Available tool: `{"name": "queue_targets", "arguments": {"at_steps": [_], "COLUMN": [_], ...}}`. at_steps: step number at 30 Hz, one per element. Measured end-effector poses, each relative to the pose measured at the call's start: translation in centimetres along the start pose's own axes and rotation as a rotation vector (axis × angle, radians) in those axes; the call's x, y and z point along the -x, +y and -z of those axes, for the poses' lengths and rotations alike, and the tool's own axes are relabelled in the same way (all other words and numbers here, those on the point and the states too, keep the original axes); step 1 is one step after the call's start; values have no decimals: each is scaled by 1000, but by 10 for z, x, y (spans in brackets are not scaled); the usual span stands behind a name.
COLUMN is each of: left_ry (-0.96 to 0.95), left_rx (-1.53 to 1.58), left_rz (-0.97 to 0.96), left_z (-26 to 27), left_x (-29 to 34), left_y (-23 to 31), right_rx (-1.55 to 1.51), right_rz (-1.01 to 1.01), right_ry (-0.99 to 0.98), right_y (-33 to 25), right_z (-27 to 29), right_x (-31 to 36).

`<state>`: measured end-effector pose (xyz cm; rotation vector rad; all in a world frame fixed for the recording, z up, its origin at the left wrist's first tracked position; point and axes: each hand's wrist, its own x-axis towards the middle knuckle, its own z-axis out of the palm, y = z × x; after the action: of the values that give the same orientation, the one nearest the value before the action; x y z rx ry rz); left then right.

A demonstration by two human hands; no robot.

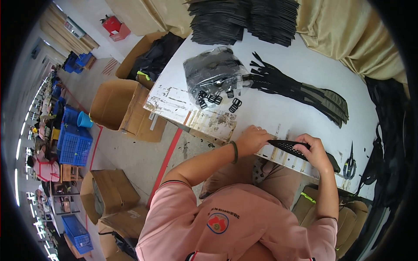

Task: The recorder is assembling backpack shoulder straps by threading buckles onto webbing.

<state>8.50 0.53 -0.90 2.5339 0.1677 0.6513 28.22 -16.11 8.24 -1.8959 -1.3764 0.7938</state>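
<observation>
Both my hands hold a black mesh strap (285, 146) above the front edge of the white table (265, 114). Its narrow end is pinched in the fingers of my left hand (253, 140). Farther along, my right hand (314, 153) grips it between thumb and fingers, and the wide end reaches past that hand toward the right. A bundle of similar black straps (300, 91) lies beyond my hands. To its left sits a clear plastic bag (213, 67) of black buckles, with several loose slider buckles (235, 104) in front. A pair of dark scissors (349, 166) rests right of my right hand.
Tall stacks of black fabric pieces (217, 21) stand at the table's back. Open cardboard boxes (141, 111) are on the floor to the left. Black straps and fabric (389, 126) hang along the right side, near a gold curtain (339, 35). Blue crates (74, 137) stand farther left.
</observation>
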Motion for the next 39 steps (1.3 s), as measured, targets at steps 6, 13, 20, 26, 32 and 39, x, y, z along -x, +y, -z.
{"name": "queue_targets", "arguments": {"at_steps": [6,13,20,26,32,39], "left_ry": [-232,-333,-134,228,78,174], "left_rx": [350,712,856,-56,-92,-27], "left_rz": [328,737,791,532,565,629], "left_z": [16,25,17,59,50,39], "left_x": [13,25,20,8,8,23], "left_y": [-24,-35,-35,-85,-108,-125], "right_rx": [323,408,21,39,11,-241], "right_rz": [46,281,241,246,207,-25], "right_ry": [70,182,58,7,2,-58], "right_y": [37,21,29,20,32,35], "right_z": [6,-50,-135,-128,-128,-125], "right_x": [-4,-33,-60,-69,-79,-89]}}
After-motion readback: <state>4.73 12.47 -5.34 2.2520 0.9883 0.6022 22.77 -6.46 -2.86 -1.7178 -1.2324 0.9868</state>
